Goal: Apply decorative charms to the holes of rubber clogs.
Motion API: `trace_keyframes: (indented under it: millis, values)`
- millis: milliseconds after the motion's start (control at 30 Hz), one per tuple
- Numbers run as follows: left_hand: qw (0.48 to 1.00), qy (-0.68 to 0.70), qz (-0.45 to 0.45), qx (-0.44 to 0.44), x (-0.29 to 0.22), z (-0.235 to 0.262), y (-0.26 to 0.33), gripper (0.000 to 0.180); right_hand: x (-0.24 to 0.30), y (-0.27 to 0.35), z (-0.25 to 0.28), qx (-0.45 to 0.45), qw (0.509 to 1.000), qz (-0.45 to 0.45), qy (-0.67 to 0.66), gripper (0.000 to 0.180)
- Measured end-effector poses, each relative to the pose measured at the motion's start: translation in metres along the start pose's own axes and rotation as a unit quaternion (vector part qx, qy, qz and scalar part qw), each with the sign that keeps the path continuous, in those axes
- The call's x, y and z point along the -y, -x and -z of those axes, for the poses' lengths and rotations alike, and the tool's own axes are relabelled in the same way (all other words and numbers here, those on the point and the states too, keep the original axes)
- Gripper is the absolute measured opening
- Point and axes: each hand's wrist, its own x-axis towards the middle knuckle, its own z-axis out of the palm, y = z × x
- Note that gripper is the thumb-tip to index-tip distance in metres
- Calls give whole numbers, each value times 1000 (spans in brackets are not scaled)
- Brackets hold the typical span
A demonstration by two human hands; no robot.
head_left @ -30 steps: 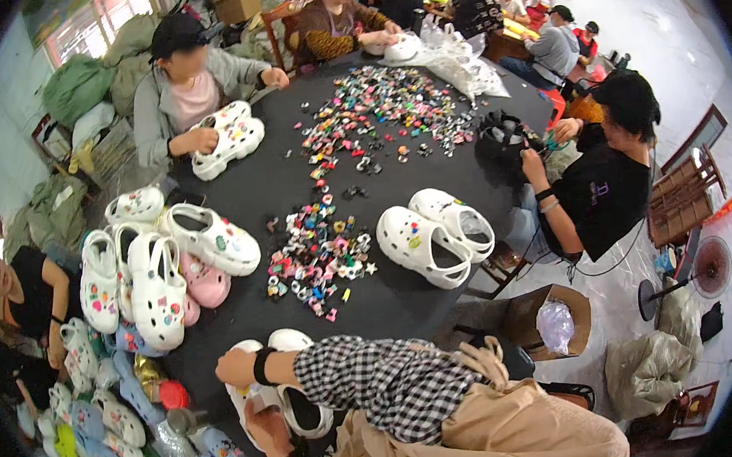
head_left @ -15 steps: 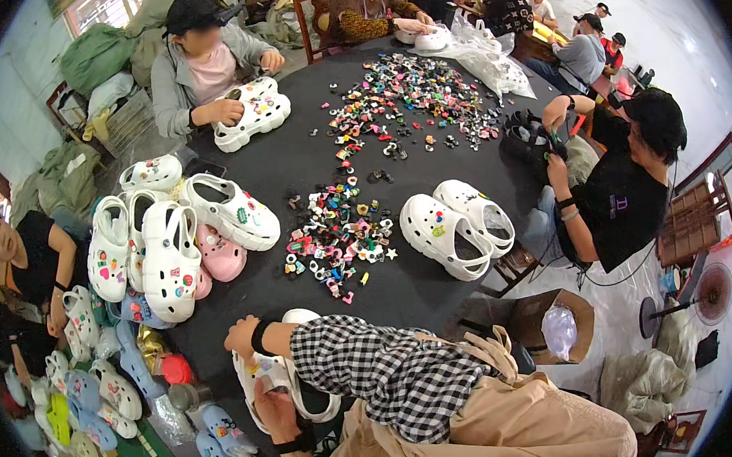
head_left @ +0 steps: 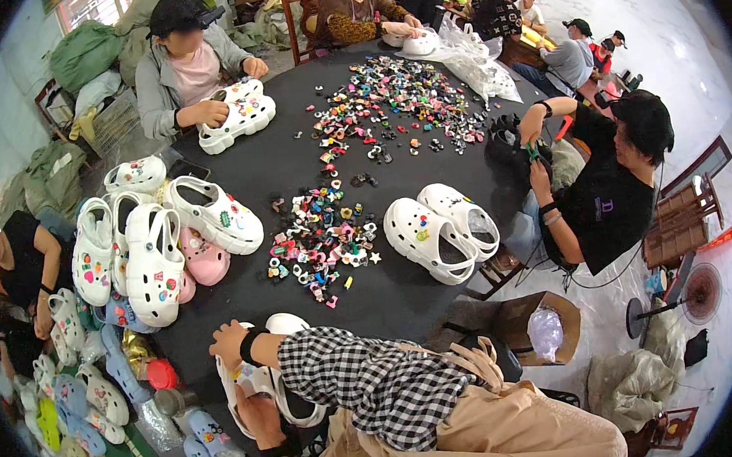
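Close to the table's near edge is a white clog [head_left: 229, 383] with small coloured charms on its upper. My left hand [head_left: 260, 415] grips its side from below, fingers wrapped round the edge. Bent over its upper end is my right hand [head_left: 230, 339], fingers closed against the shoe; whether a charm is between the fingertips is hidden. Beside it, partly under my right forearm, lies a second white clog [head_left: 286, 323]. Beyond my hands is a pile of loose coloured charms [head_left: 320, 241]. To its right stands a pair of white clogs [head_left: 422, 224] with a few charms.
Stacked white and pink clogs [head_left: 154, 262] stand at left. A larger charm heap [head_left: 399, 97] covers the far table [head_left: 290, 140]. Co-workers handle a white clog [head_left: 241, 118] across from me and dark shoes [head_left: 505, 140] at right. A cardboard box [head_left: 523, 315] and a fan [head_left: 698, 293] are on the right.
The whole view has shifted slightly, so things sit further left. My hands stay on the same clog with almost the same hold. The co-worker at right has moved their hands a little.
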Motion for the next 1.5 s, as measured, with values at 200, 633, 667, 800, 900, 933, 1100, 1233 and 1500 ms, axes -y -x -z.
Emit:
trace_keyframes:
  millis: [200,633,667,800,900,933,1100,1233,1500]
  values:
    - [999,4,19,-39,-4,31,-10,20,-15,16,-28,-187,979,63,-42,61]
    - [996,-14,80,-36,-16,19,-13,28,-12,88,-42,-299,947,81,-88,52]
    - [994,8,100,-32,-23,22,-14,29,-13,94,-39,-300,946,81,-88,52]
    - [996,2,79,-33,-20,16,-15,32,-34,132,-35,-263,953,103,-111,51]
    - [995,5,30,-90,-25,19,-13,32,-47,158,-38,-275,955,77,-82,49]
    - [996,4,27,-89,-30,39,-11,32,-49,166,-41,-277,954,79,-81,49]
    - [986,-161,-30,-21,-23,22,33,42,-77,201,-63,-249,965,28,-73,72]
    - [781,-584,-219,9,-26,-9,71,41,-73,211,-74,-239,942,61,-229,79]
    - [433,-889,-145,32,-9,-18,71,74,-83,195,-99,-345,862,10,-371,77]
